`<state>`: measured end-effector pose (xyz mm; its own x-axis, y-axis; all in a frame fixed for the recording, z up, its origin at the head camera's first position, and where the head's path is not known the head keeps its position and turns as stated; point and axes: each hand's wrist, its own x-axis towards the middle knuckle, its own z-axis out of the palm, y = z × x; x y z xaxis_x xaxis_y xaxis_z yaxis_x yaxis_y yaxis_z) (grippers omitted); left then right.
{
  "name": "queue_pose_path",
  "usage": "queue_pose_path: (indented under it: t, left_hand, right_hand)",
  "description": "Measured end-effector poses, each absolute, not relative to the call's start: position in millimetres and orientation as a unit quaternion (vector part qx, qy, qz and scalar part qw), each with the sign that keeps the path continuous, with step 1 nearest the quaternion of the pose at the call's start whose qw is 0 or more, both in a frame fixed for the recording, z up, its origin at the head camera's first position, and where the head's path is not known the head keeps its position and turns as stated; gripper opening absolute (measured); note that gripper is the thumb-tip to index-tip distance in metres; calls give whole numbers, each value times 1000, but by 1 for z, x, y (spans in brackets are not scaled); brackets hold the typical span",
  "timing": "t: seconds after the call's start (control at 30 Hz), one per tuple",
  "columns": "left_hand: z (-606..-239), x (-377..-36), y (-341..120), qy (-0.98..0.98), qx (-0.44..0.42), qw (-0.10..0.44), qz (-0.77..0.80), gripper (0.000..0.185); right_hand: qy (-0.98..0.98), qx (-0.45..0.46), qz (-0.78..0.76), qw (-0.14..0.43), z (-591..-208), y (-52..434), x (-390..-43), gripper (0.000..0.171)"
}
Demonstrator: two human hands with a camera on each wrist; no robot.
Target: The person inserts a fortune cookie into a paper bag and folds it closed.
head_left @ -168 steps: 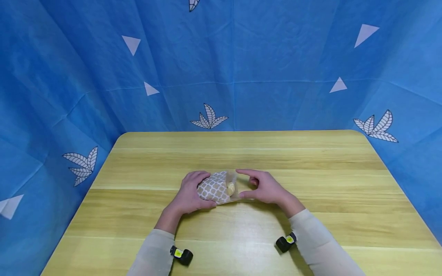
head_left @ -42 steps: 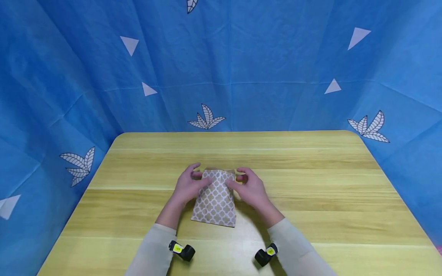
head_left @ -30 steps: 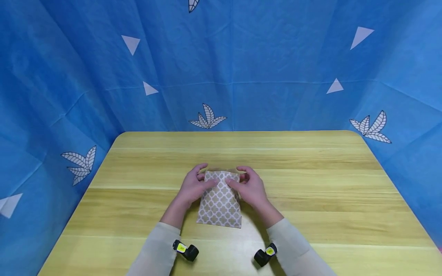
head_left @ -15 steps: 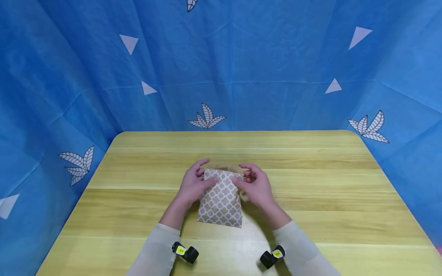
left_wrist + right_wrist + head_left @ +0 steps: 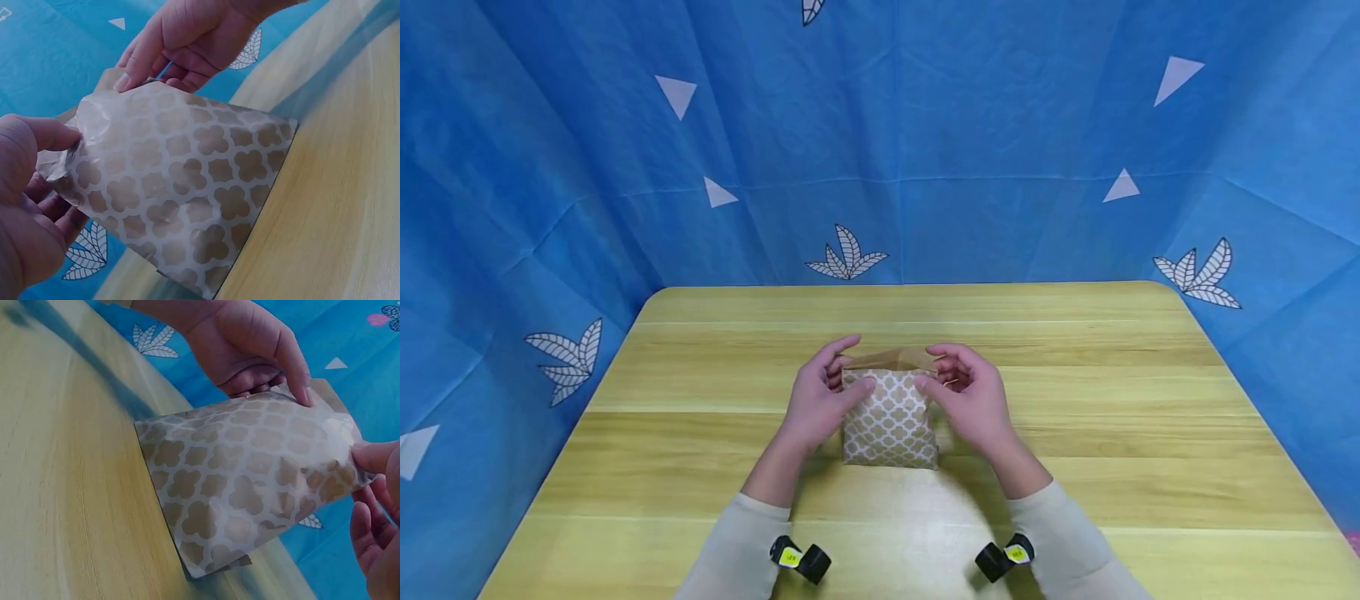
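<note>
Holding the bag [image 5: 891, 417] upright mid-table [image 5: 1075, 400], left hand [image 5: 816, 400] and right hand [image 5: 973, 400] each pinch a top corner; mouth unfolded, closing seems left. Left wrist: thumb and fingers pinch paper. Right wrist: same pinch, bottom edge touching wood.

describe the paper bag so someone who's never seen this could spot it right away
On the yellow wooden table before the blue backdrop, look near the middle, between the person's left hand and right hand. There stands the paper bag, pinched at its top corners: brown with a white lattice pattern, the only patterned thing on the table.
</note>
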<state>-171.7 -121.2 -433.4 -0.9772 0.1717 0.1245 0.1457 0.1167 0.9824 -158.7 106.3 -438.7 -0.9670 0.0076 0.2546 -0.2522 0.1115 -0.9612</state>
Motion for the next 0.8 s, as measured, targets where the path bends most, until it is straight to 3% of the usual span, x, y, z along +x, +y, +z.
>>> queue_pose_path:
  t: [0.43, 0.67, 0.8]
  left_hand:
    - [-423, -167, -118, 761, 125, 3, 636, 56]
    - [-433, -169, -119, 754, 150, -14, 639, 41]
    - [-437, -170, -120, 739, 170, -12, 652, 30]
  right_hand:
    - [-729, 99, 670, 98, -414, 101, -145, 28]
    - [-722, 114, 675, 99, -432, 106, -152, 26]
    - [-712, 145, 682, 81, -450, 109, -159, 33]
